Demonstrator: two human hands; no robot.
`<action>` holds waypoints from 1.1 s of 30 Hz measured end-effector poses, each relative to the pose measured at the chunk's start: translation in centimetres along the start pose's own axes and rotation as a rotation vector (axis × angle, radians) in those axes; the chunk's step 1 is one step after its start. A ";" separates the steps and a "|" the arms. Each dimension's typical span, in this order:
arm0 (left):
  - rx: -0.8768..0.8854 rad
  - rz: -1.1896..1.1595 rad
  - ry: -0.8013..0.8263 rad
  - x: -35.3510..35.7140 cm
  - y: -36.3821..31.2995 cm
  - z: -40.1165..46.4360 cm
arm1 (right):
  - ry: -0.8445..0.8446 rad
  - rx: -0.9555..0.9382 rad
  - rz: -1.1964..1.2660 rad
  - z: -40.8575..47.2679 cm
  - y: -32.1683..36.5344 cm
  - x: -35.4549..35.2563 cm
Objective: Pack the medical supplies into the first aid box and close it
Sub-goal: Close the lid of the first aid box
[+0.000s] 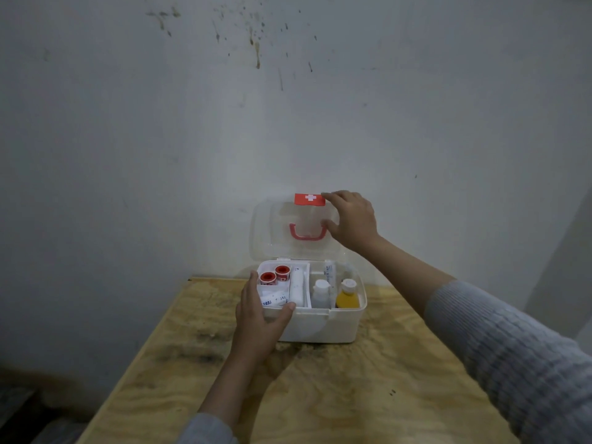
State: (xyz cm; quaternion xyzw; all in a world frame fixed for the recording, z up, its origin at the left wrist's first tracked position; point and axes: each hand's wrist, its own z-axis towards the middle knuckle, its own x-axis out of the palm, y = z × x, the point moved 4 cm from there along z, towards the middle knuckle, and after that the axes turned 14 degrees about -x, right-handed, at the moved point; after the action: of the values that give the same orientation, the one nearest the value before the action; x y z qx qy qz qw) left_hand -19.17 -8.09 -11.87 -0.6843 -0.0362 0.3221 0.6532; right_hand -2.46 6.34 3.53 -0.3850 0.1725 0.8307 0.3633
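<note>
A white first aid box (323, 328) stands on the table with its clear lid (272, 232) upright against the wall. The lid bears a red latch with a white cross (309, 199) and a red handle (307, 234). My right hand (350, 219) grips the lid's top right edge next to the latch. My left hand (261, 312) holds the box's front left corner, thumb on the rim. Inside lie two red tape rolls (275, 274), a white bandage roll (296, 288), a white bottle (321, 293), a yellow bottle (347, 296) and small packets (272, 299).
The box sits at the far end of a stained plywood table (320, 386), close to a marked white wall (288, 107). The table's left edge drops to a dark floor (38, 411).
</note>
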 end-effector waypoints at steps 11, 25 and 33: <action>-0.008 -0.001 0.024 0.0 -0.1 0.0 | -0.240 -0.237 -0.103 -1.4 2.0 -1.8; 0.074 -0.282 -0.023 -1.1 -0.3 -2.8 | -0.368 -0.361 -0.035 -12.8 5.8 -1.3; 0.225 -0.155 -0.021 -1.2 0.0 -3.4 | -0.276 -0.341 0.021 -17.4 6.9 1.3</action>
State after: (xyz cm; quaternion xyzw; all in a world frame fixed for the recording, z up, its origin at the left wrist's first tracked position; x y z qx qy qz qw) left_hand -18.47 -11.64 -11.63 -0.5984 -0.0594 0.2801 0.7483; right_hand 0.83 -7.61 -8.61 -0.3218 -0.0178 0.8964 0.3042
